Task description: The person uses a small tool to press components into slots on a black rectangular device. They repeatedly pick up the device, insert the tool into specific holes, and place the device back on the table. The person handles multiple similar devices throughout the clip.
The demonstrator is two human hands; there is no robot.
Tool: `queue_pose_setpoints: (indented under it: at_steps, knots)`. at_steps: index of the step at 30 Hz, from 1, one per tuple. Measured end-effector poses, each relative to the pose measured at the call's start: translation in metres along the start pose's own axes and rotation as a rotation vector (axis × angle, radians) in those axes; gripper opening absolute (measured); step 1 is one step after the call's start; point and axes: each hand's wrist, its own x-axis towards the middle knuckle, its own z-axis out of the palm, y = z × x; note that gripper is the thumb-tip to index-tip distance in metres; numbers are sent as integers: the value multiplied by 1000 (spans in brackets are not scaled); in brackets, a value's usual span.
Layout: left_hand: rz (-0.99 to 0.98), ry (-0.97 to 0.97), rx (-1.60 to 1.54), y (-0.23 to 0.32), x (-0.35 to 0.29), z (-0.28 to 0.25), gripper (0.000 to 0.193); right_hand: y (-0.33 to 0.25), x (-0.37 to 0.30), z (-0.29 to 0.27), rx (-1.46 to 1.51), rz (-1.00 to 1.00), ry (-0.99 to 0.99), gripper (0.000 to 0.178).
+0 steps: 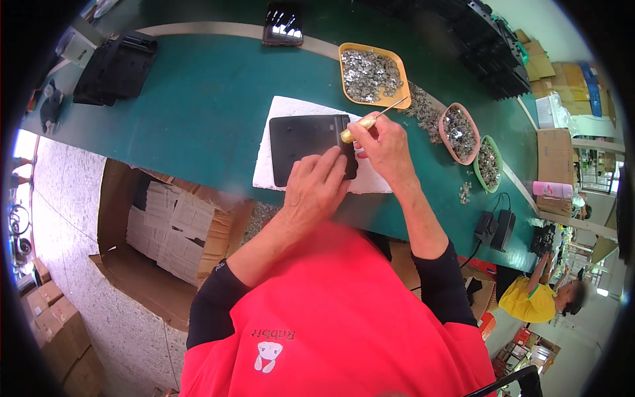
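A flat black plastic panel point(303, 140) with a ridged strip along its right side lies on a white foam sheet point(296, 104). Over the panel's lower right part rests my left hand point(312, 184), its fingers stretched out on the surface, gripping nothing. My right hand point(387, 147) is closed round the pale yellow handle of a thin-shafted tool point(358, 127), like an awl or a screwdriver. Its metal shaft points up and right, away from the panel, while the handle's butt is close to the ridged strip. The tip's shape is too small to tell.
Small metal clips fill an orange tray point(342, 69), a pink basket point(442, 135) and a green basket point(479, 173); more lie loose between them. Black power adapters point(504, 230) sit at right. An open cardboard box point(112, 225) stands below the bench's left edge. A person in yellow point(529, 301) is farther right.
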Motion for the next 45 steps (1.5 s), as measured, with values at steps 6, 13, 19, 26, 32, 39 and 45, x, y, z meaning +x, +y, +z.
queue_pose_setpoints:
  at_steps: [6,13,19,26,32,39,45]
  knots:
    - [-110,-53,39,4,4,3,61,5,10,-21,447,321,-112,28]
    - [-143,-143,150,10,12,4,61,-10,40,-16,200,140,-53,28]
    - [-103,-98,150,9,13,6,63,8,66,-3,-196,-51,-64,27]
    - [-84,-73,156,7,12,9,65,-9,32,17,-465,-394,101,25]
    - [-99,-57,174,10,13,9,62,3,20,10,-354,-414,61,18]
    - [-142,-37,156,15,17,7,50,40,-18,3,425,-16,176,14]
    - [-81,21,210,19,16,7,45,63,-15,10,193,-234,256,14]
